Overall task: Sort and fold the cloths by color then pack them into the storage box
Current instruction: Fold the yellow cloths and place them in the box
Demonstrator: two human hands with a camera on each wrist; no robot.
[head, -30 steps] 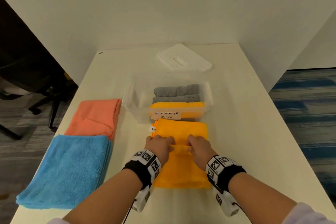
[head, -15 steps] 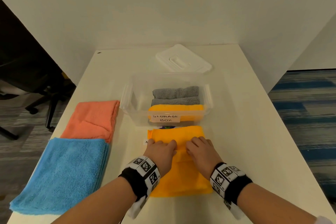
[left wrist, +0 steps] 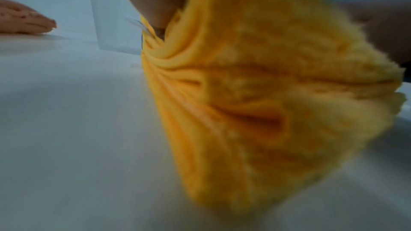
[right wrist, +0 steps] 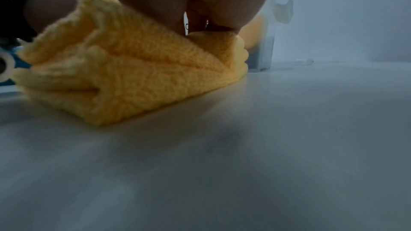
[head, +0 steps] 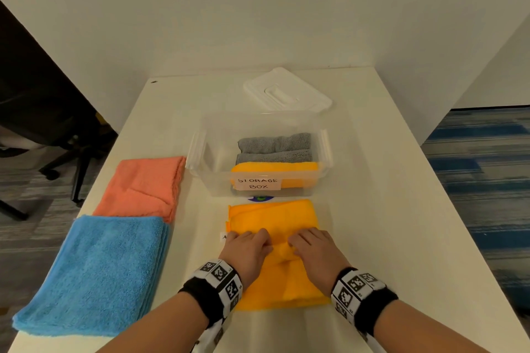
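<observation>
A yellow cloth lies partly folded on the white table, just in front of the clear storage box. My left hand and right hand sit side by side on its middle. Their fingers are curled and pinch a bunched fold of it. In the left wrist view the layers gather under my thumb; in the right wrist view the cloth is doubled beneath my palm. Inside the box lie two grey cloths and another yellow cloth.
A coral cloth and a blue cloth lie folded on the table's left side. The white box lid rests behind the box. A dark office chair stands left of the table, and walls close in behind.
Both hands have drawn a little toward me along the yellow cloth, bunching a fold between them. The cloth's far edge now sits slightly off the box front.
</observation>
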